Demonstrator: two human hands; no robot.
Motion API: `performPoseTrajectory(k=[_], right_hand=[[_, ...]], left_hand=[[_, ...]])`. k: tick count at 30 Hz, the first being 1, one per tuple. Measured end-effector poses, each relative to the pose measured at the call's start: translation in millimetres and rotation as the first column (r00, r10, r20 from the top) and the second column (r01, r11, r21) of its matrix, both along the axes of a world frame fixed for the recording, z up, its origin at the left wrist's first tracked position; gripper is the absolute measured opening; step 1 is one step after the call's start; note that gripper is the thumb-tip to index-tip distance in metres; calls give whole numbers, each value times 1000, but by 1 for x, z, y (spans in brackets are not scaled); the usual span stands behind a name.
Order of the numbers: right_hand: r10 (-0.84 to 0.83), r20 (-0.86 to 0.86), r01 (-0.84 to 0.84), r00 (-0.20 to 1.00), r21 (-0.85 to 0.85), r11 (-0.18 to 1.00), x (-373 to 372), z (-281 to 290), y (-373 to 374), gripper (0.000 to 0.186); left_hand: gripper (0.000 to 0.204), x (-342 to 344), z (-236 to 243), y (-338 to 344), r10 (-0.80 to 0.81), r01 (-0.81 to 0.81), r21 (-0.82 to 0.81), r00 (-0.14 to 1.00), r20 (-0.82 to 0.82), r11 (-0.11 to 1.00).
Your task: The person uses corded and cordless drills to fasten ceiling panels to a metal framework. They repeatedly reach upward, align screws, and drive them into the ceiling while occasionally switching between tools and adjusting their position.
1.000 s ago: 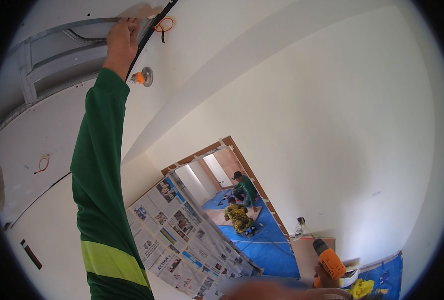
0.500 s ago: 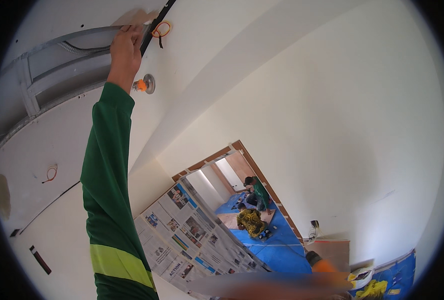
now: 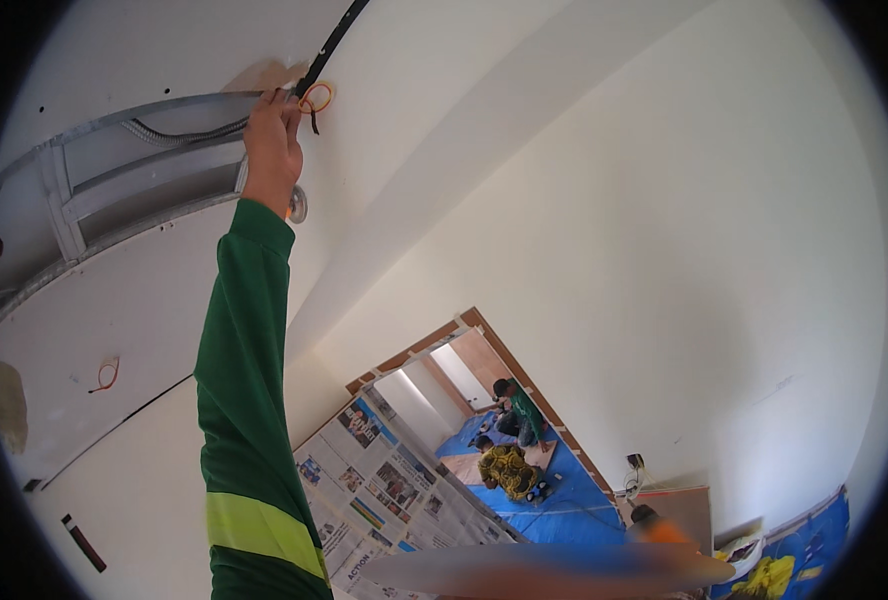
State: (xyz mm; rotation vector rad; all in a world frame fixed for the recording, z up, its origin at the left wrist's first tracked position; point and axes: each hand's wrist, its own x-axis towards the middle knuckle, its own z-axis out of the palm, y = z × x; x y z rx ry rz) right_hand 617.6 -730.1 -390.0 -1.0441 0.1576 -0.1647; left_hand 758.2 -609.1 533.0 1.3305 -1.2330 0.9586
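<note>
My left hand (image 3: pixel 275 140), in a green sleeve with a lime band, is raised to the ceiling at the upper left. Its fingers are bent and close together at the corner of a ceiling opening. There the opening's thin metal edge (image 3: pixel 174 103) meets a black strip (image 3: pixel 330 48). Whatever lies under the fingertips is hidden. Just right of them hangs a loop of orange and yellow wire (image 3: pixel 316 98). Across the bottom lies a smeared brownish and grey shape (image 3: pixel 554 574). An orange and black object (image 3: pixel 661 528) shows behind it. Whether my right hand is there, I cannot make out.
Inside the opening are metal framing (image 3: pixel 59 200) and ribbed conduit (image 3: pixel 154 135). A round fitting (image 3: pixel 299 205) sits below my wrist. Beyond a newspaper-covered panel (image 3: pixel 364 470), two people (image 3: pixel 512 470) crouch on blue sheeting (image 3: pixel 564 500). Yellow material (image 3: pixel 769 578) lies at the lower right.
My left hand has shifted right along the opening's edge, closer to the black strip and wire loop. The whole view has tilted slightly, so the ceiling sits lower in the picture.
</note>
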Motion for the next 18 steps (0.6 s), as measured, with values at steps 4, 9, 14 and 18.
performPoseTrajectory(k=[4, 9, 14, 18], right_hand=[[-35, 25, 35, 999, 0, 999, -9, -11, -7, 20], [-62, 37, 62, 997, -4, 998, -17, -26, -10, 18], [-68, 47, 69, 997, -12, 998, -19, -40, -10, 17], [-48, 56, 49, 997, -16, 999, -15, -50, -5, 17]], left_hand=[[64, 2, 7, -1, 108, -109, -32, 994, -5, 994], [54, 0, 6, 2, 88, -88, 0, 996, 6, 996], [38, -3, 9, 17, 265, -265, 2, 964, 32, 964], [42, -2, 24, 25, 320, -295, -187, 940, 121, 937]])
